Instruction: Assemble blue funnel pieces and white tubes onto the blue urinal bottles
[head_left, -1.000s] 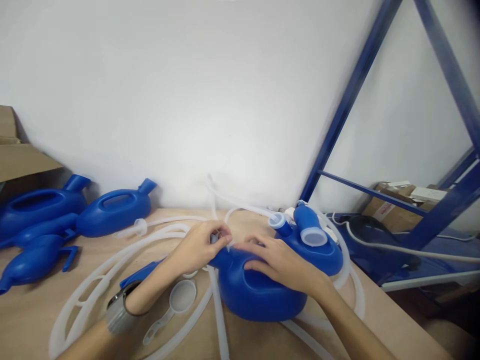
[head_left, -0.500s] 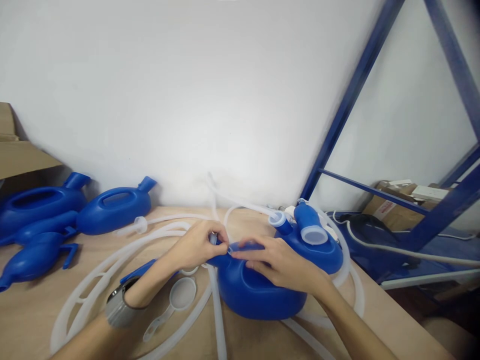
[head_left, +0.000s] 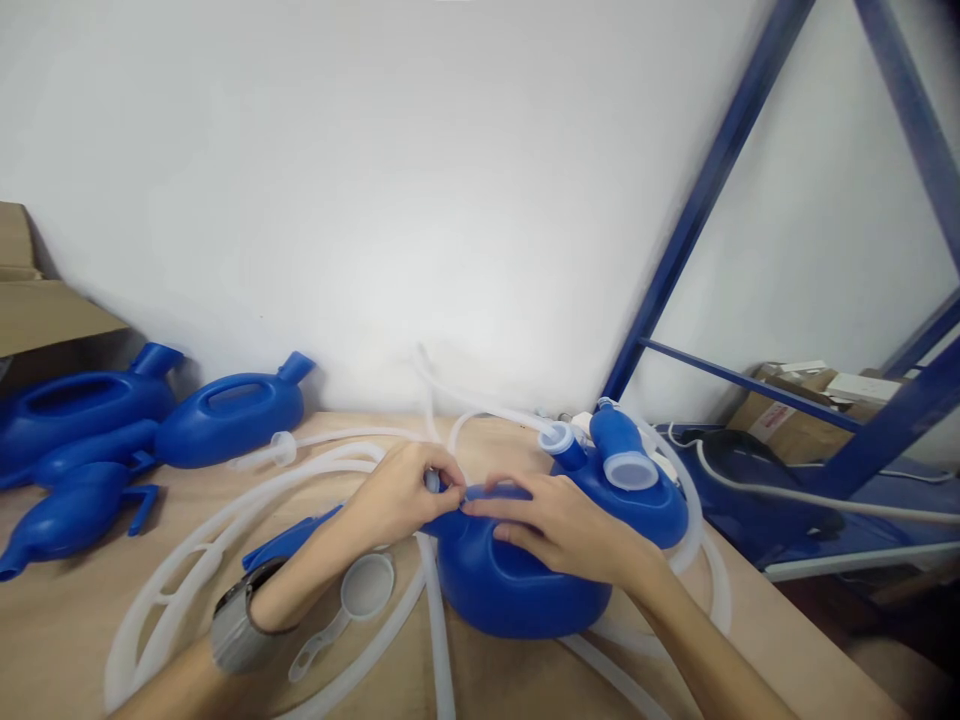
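A blue plastic urinal bottle [head_left: 517,600] lies on its side in front of me, its neck end toward the left. At the neck, my left hand [head_left: 420,490] is closed, thumb and index finger pinched on a small clear cap strap that is mostly hidden by the fingers. Part of a translucent cap [head_left: 432,481] shows behind those fingers. My right hand [head_left: 544,520] lies over the bottle's top with fingers stretched out, its index fingertip touching the spot by my left thumb. A loose translucent cap with a strap [head_left: 367,587] rests on the table below my left forearm.
Behind on the right lies another blue bottle [head_left: 652,515] with a tube in its neck and a small blue funnel-like piece [head_left: 616,435] on top. Translucent tubes [head_left: 225,530] loop across the table. More blue bottles [head_left: 232,420] and a cardboard box [head_left: 60,315] are left; a blue metal frame [head_left: 705,210] stands right.
The left fingertips have shifted slightly, and the clear strap end between the hands is now less visible. The right hand stays on the bottle; the view moved very little.
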